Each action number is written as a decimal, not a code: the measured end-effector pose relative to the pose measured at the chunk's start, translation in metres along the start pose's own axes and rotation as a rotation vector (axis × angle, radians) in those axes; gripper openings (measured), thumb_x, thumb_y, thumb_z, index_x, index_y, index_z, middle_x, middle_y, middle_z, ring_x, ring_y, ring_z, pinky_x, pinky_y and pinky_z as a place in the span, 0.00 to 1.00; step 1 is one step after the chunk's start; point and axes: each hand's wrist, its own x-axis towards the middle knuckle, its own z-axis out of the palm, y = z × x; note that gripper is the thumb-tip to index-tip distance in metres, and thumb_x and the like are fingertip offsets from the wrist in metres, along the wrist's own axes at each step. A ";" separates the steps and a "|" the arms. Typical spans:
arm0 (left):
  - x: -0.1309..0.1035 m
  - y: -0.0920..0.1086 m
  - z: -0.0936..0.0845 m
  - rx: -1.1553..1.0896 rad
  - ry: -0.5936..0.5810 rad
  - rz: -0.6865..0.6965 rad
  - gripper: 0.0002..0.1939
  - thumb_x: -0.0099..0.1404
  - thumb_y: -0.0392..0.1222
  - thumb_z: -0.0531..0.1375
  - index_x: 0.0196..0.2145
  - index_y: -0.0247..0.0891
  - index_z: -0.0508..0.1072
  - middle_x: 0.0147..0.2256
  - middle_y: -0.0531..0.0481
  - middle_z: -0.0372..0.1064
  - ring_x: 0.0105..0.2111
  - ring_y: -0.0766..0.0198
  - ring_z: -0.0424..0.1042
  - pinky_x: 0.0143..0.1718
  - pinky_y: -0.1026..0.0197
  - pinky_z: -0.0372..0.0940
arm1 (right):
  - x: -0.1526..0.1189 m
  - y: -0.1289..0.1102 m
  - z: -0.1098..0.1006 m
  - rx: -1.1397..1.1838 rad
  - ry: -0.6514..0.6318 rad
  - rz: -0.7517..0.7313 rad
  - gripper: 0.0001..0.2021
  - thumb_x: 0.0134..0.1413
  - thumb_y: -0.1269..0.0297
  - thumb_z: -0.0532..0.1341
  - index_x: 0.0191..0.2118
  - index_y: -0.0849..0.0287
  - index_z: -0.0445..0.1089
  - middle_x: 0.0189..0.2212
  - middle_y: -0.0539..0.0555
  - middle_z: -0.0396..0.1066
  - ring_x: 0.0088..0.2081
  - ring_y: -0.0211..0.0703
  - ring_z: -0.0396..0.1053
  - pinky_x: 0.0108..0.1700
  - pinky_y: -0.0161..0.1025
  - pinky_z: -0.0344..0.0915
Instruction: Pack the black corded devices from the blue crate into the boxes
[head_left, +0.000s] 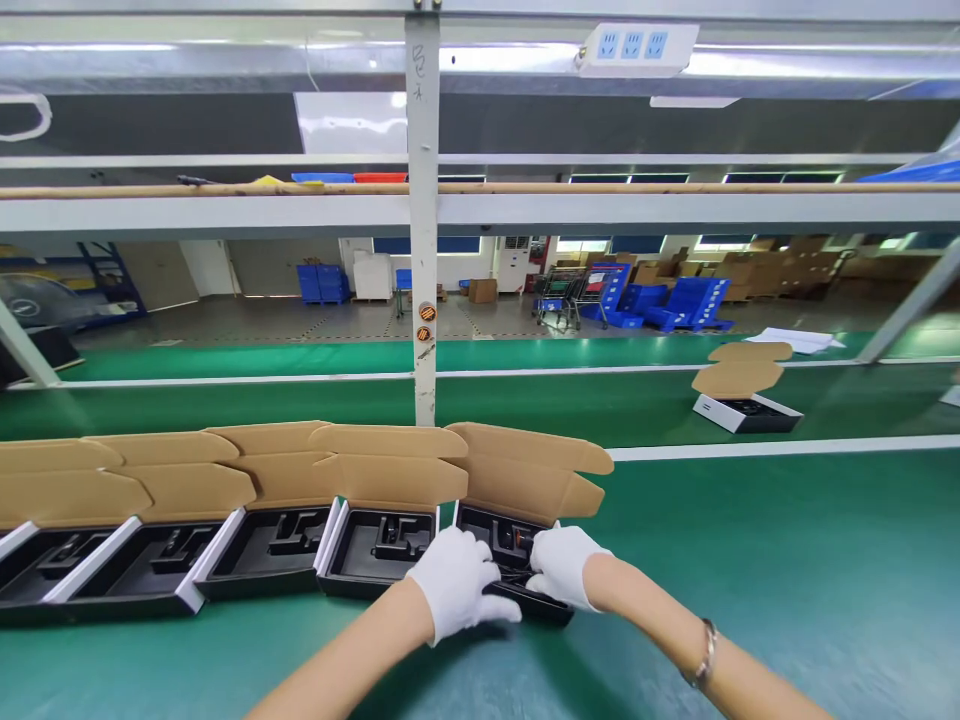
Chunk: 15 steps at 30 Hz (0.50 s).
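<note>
A white-gloved left hand (457, 583) sits at the near left corner of an open box (549, 608), palm down, thumb spread wide from the loosely bent fingers; nothing shows in its grasp. The gloved right hand (568, 566) comes in over the box's right side, fingers bent down into the black insert; whether they pinch anything cannot be told. Both forearms angle inward from the bottom edge, the right one wearing a bracelet (707, 650).

The work in hand looks like arranging or checking dark parts (510, 540) in the insert. The next move seems to call for small fingertip adjustments, with the left hand steadying the corner.

The box is rightmost in a close row on the green tabletop (750, 580), its brown cardboard lid (517, 470) raised behind. Four similar open boxes (262, 580) stretch leftward. Another open box (765, 420) sits well apart, farther back at right.
</note>
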 end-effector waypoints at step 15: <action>-0.133 -0.076 -0.001 0.566 0.503 -0.176 0.32 0.61 0.67 0.56 0.55 0.45 0.69 0.58 0.41 0.66 0.58 0.41 0.63 0.57 0.35 0.58 | 0.063 0.070 -0.003 -0.191 0.140 0.182 0.09 0.53 0.78 0.62 0.41 0.64 0.74 0.41 0.62 0.74 0.46 0.52 0.71 0.50 0.47 0.65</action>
